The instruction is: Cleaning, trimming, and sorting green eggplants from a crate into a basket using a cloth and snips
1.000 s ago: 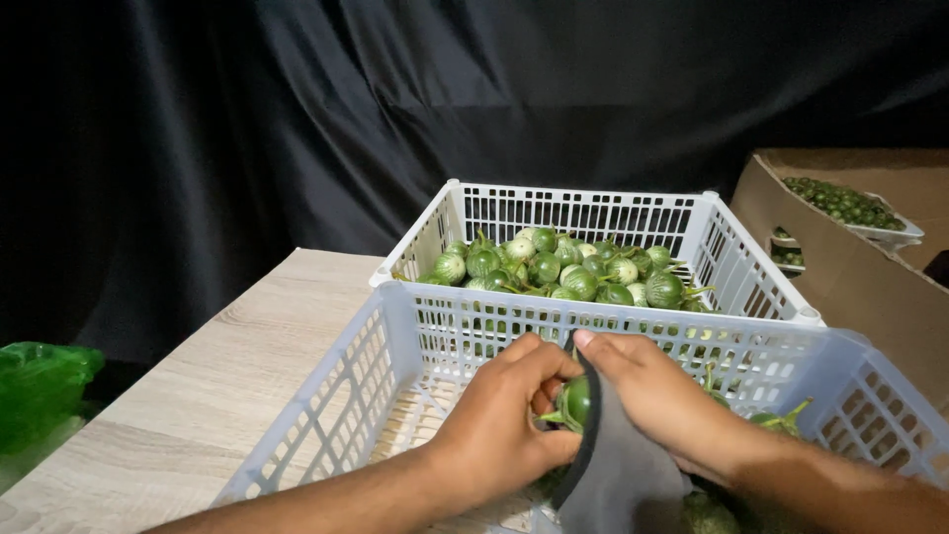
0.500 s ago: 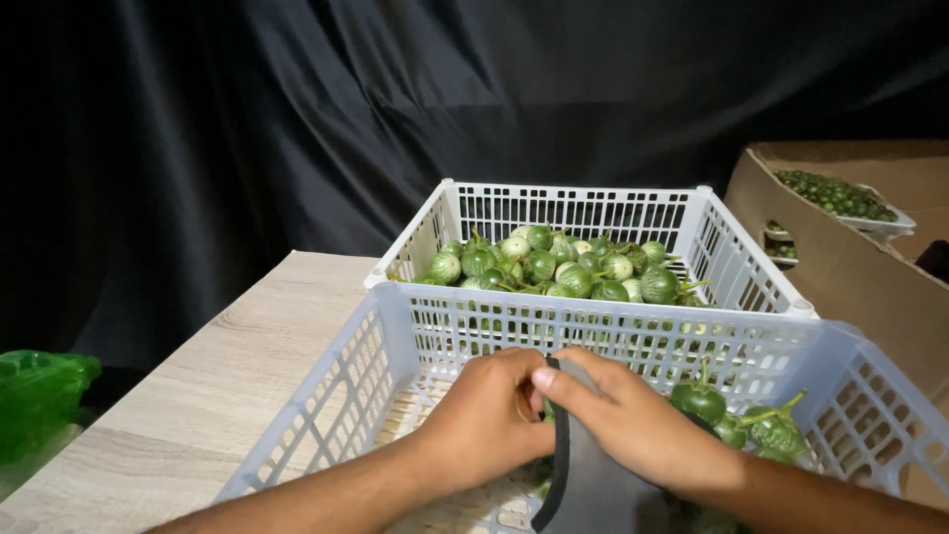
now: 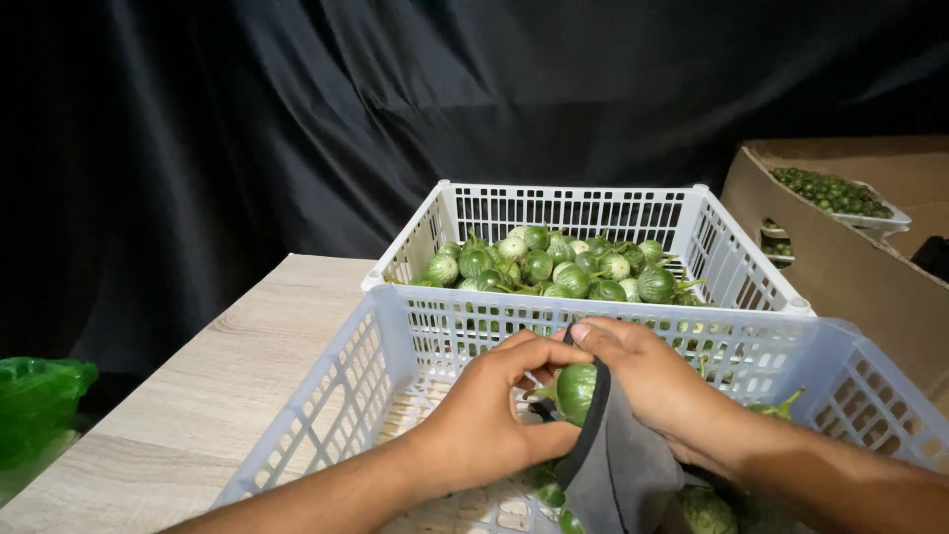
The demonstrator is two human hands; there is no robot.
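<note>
Over the near pale-blue crate [image 3: 326, 396]: left hand [image 3: 489, 415], fingers curled, pinching a round green eggplant [image 3: 576, 388]; right hand [image 3: 657, 386], fingers pressed together, gripping a grey cloth [image 3: 623, 470] against it. Behind: white crate [image 3: 583, 213] heaped with eggplants; wooden table [image 3: 217, 386]; cardboard box [image 3: 840, 257].

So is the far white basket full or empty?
Partly full: the far white basket holds a heap of small round green eggplants, piled below its rim.

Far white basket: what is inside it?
The far white basket holds a heap of small round green eggplants, some pale and striped, with stems. Its floor and lower layers are hidden by the heap and the nearer basket.
</note>
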